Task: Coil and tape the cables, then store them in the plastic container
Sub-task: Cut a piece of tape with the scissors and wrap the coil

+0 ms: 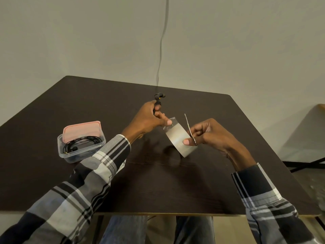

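My left hand [149, 120] is raised over the middle of the dark table [158, 182]. It grips a small coiled black cable [158, 98] in its fingers, and its thumb pinches one end of a wide strip of clear tape [177, 138]. My right hand [211, 134] holds scissors [188, 125] with the blades pointing up, while its thumb presses the tape's other end. The tape stretches between both hands above the table. A clear plastic container [70, 155] at the left holds another coiled black cable [82, 140].
A pink lid [82, 129] leans at the back of the container. A thin grey wire [161, 41] runs down the wall behind the table. A second table [307, 138] stands at the right. The table's front edge is near my knees.
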### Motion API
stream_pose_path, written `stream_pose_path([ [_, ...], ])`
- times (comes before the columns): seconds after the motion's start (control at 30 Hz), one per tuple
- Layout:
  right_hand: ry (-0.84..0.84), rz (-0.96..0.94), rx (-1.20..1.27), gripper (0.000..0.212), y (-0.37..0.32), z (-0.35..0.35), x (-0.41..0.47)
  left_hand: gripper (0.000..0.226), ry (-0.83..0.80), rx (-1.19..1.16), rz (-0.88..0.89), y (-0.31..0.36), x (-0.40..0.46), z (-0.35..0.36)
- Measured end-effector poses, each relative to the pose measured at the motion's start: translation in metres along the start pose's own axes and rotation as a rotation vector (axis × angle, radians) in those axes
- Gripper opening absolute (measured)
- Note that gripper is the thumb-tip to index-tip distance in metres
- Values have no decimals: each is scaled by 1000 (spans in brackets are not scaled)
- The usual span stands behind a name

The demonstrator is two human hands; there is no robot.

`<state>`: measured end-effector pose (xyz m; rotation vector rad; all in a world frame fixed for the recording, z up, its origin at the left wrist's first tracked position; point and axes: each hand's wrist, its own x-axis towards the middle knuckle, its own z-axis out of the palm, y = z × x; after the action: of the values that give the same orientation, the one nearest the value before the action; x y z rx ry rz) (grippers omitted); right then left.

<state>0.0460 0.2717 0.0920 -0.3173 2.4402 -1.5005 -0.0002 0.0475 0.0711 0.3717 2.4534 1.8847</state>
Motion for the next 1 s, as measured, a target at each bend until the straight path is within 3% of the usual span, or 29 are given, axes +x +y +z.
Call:
stream_pose_path([
  [0.23,59,40,-17,9,0,1,0,46,39,91,73,8,2,2],
  [0.67,261,121,103,22,-6,12,13,46,48,185,173,53,8,-12],
  [0.87,218,143,121,43,-1,13,11,46,-26,404,226,73,15,-16],
  [1.0,216,116,95,40,3,8,5,44,-114,434,235,76,20,-20],
])
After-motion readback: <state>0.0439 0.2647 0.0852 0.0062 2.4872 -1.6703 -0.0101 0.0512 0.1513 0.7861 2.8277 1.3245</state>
